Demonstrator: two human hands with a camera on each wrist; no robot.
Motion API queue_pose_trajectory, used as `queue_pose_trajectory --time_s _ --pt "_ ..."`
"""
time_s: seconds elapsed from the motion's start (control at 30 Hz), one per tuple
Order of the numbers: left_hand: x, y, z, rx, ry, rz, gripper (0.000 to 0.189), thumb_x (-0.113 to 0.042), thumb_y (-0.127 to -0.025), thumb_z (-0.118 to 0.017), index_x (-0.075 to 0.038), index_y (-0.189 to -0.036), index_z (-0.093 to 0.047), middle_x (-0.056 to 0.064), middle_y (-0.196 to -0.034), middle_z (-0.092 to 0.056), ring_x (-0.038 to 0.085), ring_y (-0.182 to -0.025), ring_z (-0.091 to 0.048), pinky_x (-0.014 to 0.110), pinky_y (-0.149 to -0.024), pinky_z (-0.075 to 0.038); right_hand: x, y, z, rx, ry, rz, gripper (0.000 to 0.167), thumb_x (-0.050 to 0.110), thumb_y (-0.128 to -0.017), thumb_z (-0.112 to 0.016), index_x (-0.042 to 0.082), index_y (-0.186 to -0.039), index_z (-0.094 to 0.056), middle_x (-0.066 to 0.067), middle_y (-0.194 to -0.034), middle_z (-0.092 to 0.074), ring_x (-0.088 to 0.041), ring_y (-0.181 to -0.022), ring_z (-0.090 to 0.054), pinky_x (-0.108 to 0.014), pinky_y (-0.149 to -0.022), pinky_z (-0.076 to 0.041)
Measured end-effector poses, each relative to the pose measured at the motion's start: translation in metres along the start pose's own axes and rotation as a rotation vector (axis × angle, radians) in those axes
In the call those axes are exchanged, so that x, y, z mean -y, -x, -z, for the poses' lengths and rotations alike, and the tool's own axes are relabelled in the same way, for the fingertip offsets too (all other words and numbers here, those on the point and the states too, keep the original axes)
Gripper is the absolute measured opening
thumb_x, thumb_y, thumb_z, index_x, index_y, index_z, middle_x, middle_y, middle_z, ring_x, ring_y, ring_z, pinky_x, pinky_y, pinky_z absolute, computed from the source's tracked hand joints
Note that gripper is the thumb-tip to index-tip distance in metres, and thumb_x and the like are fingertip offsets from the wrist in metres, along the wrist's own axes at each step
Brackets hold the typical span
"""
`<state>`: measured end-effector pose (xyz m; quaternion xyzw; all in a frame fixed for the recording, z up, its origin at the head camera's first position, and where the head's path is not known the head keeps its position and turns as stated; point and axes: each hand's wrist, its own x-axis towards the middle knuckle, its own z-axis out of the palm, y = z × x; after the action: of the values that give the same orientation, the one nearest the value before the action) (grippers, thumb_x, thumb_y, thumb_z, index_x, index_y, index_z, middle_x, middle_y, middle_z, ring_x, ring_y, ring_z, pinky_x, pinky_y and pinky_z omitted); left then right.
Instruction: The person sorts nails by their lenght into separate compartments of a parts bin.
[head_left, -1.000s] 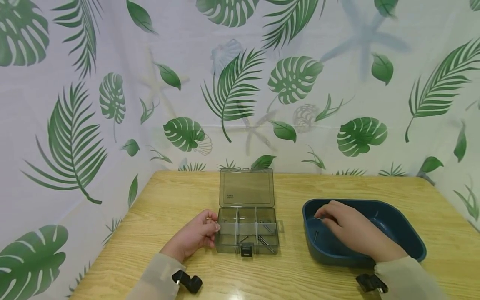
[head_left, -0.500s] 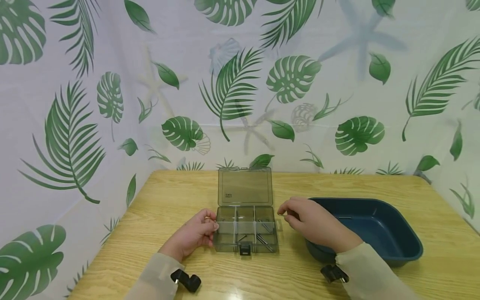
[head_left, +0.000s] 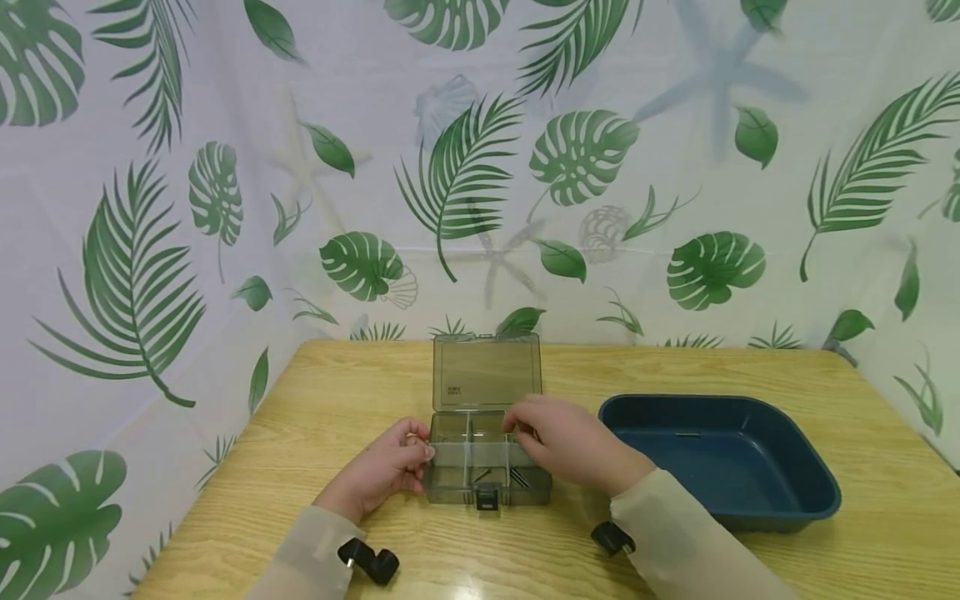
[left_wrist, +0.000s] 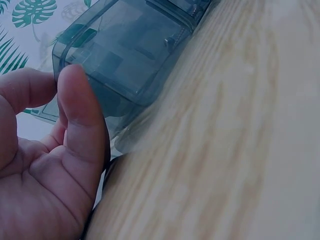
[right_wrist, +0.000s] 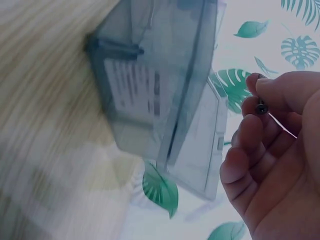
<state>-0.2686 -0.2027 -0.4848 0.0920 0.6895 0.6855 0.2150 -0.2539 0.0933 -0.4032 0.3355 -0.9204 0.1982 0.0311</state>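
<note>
A clear grey compartment box stands on the table with its lid raised. At its left wall, my left hand pinches the rim between thumb and fingers; the left wrist view shows the thumb over the edge. My right hand is above the back compartments of the box, pinching a small dark screw between thumb and fingertips. One screw lies in the front middle compartment, and several screws lie in the front right one. The right hand hides the back right compartment.
A dark blue bin sits to the right of the box, with a small screw on its floor. The wooden table ends at a leaf-printed cloth behind and at the left.
My right hand has come out of the blue bin with a screw and moved left to over the box. The left hand has stayed at the box's left wall.
</note>
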Motion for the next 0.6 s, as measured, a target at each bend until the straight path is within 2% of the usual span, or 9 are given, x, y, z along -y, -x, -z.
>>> queue_pose_trajectory --time_s 0.43,0.6 --pt "-0.001 0.001 0.0 0.007 0.0 0.011 0.028 -0.005 -0.098 -0.055 -0.002 -0.118 -0.035 0.004 -0.08 -0.046 0.016 -0.068 -0.047 0.031 -0.06 -0.053 0.012 -0.03 -0.011 0.001 0.021 0.04 0.015 0.018 -0.103 -0.057 0.019 -0.109 -0.071 0.012 -0.095 -0.059 -0.007 -0.075 -0.051 -0.028 -0.068 -0.047" --pt "-0.002 0.0 -0.001 0.017 -0.003 0.006 0.027 -0.006 -0.099 -0.054 -0.002 -0.118 -0.035 0.004 -0.08 -0.045 0.017 -0.068 -0.047 0.031 -0.06 -0.053 0.013 -0.037 -0.011 0.006 0.016 0.026 0.017 0.016 -0.102 -0.056 0.018 -0.109 -0.071 0.01 -0.1 -0.063 -0.007 -0.076 -0.053 -0.028 -0.069 -0.048"
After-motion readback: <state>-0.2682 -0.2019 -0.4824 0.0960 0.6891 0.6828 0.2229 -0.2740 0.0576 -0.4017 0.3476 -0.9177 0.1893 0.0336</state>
